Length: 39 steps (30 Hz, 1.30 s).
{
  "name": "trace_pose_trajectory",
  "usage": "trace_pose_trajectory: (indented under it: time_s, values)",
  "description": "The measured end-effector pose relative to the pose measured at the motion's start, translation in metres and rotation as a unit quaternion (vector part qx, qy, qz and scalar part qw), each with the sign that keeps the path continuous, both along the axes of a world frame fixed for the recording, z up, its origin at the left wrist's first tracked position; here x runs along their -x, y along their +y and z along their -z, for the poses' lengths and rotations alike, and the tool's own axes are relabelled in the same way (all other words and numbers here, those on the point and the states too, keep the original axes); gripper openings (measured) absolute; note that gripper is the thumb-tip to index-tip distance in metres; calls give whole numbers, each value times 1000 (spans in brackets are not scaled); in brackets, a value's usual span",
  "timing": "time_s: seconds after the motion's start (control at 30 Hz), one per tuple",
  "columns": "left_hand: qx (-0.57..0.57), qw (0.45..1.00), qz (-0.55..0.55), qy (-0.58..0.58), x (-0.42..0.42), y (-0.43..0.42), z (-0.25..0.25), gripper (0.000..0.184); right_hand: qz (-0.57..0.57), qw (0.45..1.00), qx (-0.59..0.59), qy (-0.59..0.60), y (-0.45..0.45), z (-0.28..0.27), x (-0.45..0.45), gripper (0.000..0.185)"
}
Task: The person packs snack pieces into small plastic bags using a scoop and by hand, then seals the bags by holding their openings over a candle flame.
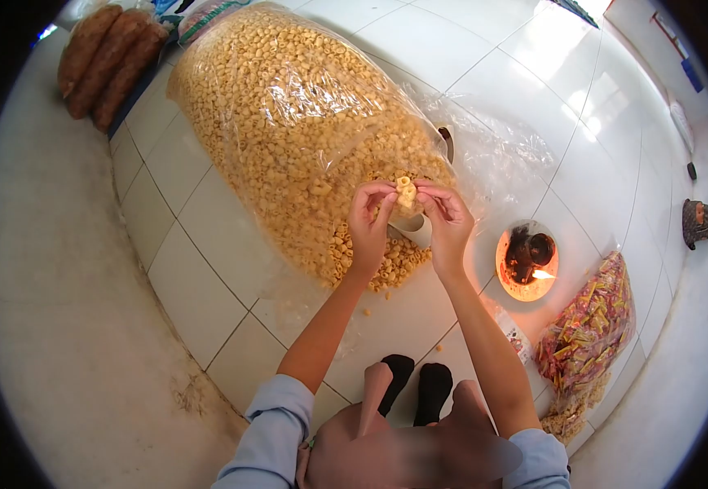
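Note:
Both of my hands are raised over the mouth of a big clear sack full of yellow, shell-like puffed snacks. Between my fingertips is a small clear bag of snacks, a few pieces showing at its top. My left hand pinches its left side, thumb against fingers. On the opposite side my right hand pinches it the same way. Just below the small bag, a white cup-like scoop lies among loose snacks, partly hidden by my hands.
A small flame burns on a sooty plate, close to my right forearm. Beyond it lies a bag of small colourful packets. Crumpled clear plastic spreads over the tiles. Long brown bundles stand at the upper left.

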<state>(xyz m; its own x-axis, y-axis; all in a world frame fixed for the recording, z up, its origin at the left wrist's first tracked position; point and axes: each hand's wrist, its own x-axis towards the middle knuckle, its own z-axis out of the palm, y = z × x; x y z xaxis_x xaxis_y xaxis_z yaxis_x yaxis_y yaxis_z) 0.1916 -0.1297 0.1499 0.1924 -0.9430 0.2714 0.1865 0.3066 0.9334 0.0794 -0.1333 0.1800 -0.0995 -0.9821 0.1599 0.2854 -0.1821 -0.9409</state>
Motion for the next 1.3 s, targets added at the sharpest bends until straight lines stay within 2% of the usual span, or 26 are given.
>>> trace_pose_trajectory:
  time_s: [0.03, 0.1, 0.13, 0.2, 0.3, 0.4, 0.5, 0.63, 0.8, 0.87, 0.93, 0.97, 1.0, 1.13, 1.2, 1.3]
  values:
    - [-1, 1000, 1, 0, 2, 1, -5, 21, 4, 1000, 1, 1, 0, -1, 0, 8]
    - [-5, 993, -16, 114, 10, 3, -15, 16, 9, 1000, 1, 3, 0, 0, 1, 7]
    - [-6, 993, -15, 114, 11, 4, -12, 16, 27, 999, 10, 19, -1, 1, 1, 8]
    - [-9, 999, -30, 43, 12, 6, -7, 15, 47, 998, 20, 36, -1, 1, 2, 9]
    - [-39, 996, 13, 74, 6, 5, -3, 15, 12, 999, -12, 29, -3, 1, 4, 9]
    - [-53, 995, 29, 78, 1, 0, -10, 11, 1, 999, 44, 30, -7, 5, 6, 7]
    - [-32, 994, 25, 99, 0, -4, -10, 11, -21, 1000, 4, 3, -6, -4, 7, 6]
    - [-17, 996, 34, 81, -3, -7, -11, 12, -30, 999, 15, -11, -7, -13, 5, 19]
    - [4, 985, 35, 168, -2, -13, -16, 16, -33, 998, 22, -50, -6, -16, -3, 31]
    - [10, 986, 46, 158, -3, -15, -15, 15, -114, 993, -14, -18, -7, -8, 2, 36]
    - [13, 987, 57, 147, -4, -14, -18, 14, -116, 992, -44, -10, -9, -4, 7, 39]
    - [-25, 986, 72, 149, -4, -13, -22, 11, -119, 990, -73, -2, -9, -5, 8, 42]
    - [-63, 983, 87, 150, -3, -13, -26, 8, -119, 990, -74, -3, -11, -3, 9, 42]
    - [-94, 985, 63, 129, -1, -17, -22, 11, -100, 993, -62, 19, -13, 1, 8, 43]
    - [-115, 979, 31, 166, 1, -20, -23, 9, -81, 995, -45, 45, -13, 3, 9, 43]
    - [-89, 984, 8, 156, 3, -21, -28, 7, -113, 992, -9, 54, -16, 11, 16, 46]
